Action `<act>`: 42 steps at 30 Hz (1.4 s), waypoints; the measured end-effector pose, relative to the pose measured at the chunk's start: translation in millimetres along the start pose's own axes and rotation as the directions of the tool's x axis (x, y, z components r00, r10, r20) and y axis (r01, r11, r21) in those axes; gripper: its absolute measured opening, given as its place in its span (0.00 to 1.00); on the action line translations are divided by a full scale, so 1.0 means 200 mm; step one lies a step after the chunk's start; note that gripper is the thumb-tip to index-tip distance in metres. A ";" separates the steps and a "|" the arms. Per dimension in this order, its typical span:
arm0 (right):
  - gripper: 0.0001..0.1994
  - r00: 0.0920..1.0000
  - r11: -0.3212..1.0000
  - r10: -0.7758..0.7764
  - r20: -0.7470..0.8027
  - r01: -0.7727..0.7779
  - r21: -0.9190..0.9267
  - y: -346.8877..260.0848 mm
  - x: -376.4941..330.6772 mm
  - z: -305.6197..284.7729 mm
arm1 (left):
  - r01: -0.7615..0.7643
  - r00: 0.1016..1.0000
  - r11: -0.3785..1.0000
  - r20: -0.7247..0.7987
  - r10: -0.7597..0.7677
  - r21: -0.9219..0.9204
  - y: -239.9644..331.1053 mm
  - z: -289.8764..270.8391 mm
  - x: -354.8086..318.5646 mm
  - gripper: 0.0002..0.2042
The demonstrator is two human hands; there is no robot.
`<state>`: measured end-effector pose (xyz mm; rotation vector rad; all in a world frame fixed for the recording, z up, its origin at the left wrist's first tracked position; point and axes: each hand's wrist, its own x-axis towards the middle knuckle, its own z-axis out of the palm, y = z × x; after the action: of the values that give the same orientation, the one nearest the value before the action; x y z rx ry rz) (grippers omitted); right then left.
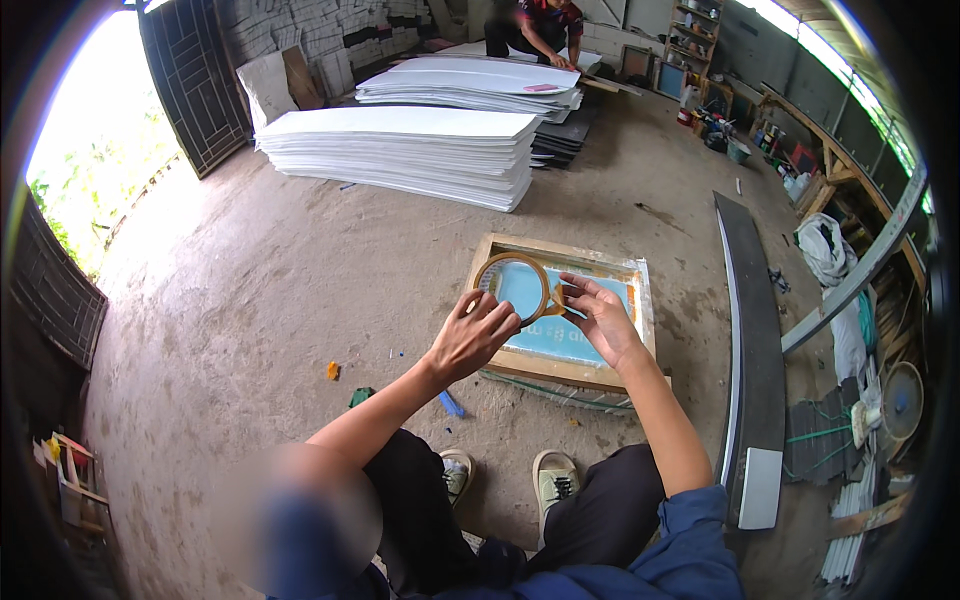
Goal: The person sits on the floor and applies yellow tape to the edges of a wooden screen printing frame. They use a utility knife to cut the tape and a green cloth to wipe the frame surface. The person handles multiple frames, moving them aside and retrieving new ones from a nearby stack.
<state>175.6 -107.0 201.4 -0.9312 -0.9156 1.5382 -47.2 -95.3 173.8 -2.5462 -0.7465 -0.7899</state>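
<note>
A roll of brown tape (545, 296) hangs upright between my hands. My left hand (474, 328) is closed round the roll's left side, with the fingers through its ring. The fingers of my right hand (596, 312) pinch the loose end of the tape at the roll's right side, where a short strip stands off. Below both hands lies a wood-framed printing screen (560, 370) with a light blue mesh and pale lettering. The hands and roll cover part of the mesh. Under the frame's near edge shows a green cord (560, 392).
Stacks of white sheets (400, 150) lie ahead, with a person (545, 30) bending behind them. A long dark panel (752, 340) runs along the right, beside a fan (900, 400). Small orange (333, 370) and blue scraps (451, 404) dot the floor on the left.
</note>
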 end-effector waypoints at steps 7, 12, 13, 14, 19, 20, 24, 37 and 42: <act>0.13 0.992 0.972 -0.089 0.086 0.105 -0.209 0.02 0.01 -0.05 | 0.015 1.000 0.997 0.025 -0.014 -0.073 0.02 0.00 -0.01 0.09; 0.06 0.974 0.727 -0.207 0.095 0.218 -0.651 0.03 -0.01 -0.15 | 0.031 0.999 0.961 0.018 -0.027 -0.274 0.05 0.00 0.00 0.10; 0.07 0.969 0.735 -0.234 0.078 0.229 -0.638 0.04 -0.02 -0.17 | 0.049 0.998 0.946 0.044 -0.037 -0.321 0.06 0.00 0.01 0.10; 0.07 0.969 0.738 -0.242 0.056 0.221 -0.638 0.05 -0.03 -0.20 | 0.066 0.997 0.927 0.071 -0.043 -0.369 0.08 0.00 0.01 0.10; 0.08 0.940 0.717 -0.316 -0.125 0.151 -0.680 0.05 -0.13 -0.25 | 0.315 0.942 0.727 0.297 -0.158 -0.610 0.13 0.10 0.04 0.10; 0.08 0.936 0.730 -0.296 -0.188 0.095 -0.676 0.06 -0.16 -0.28 | 0.390 0.907 0.689 0.386 -0.171 -0.611 0.17 0.11 0.06 0.10; 0.07 0.894 0.816 -0.213 -0.395 -0.060 -0.575 0.12 -0.23 -0.51 | 0.528 0.845 0.495 0.484 -0.227 -0.690 0.21 0.15 0.18 0.19; 0.08 0.640 0.911 -0.225 -0.735 -0.129 -0.391 0.42 -0.53 -1.35 | 0.577 0.781 0.739 0.500 -0.375 -0.348 -0.42 0.25 -0.20 0.26; 0.13 0.551 0.912 0.003 -0.835 -0.344 -0.224 0.76 -0.38 -1.28 | 0.665 0.680 0.702 0.596 -0.427 -0.256 -0.52 0.29 -0.32 0.26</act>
<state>360.0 -183.0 -31.2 -1.8669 -0.3953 0.8652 -128.1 -8.8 109.5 -3.0176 -1.7914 -0.4951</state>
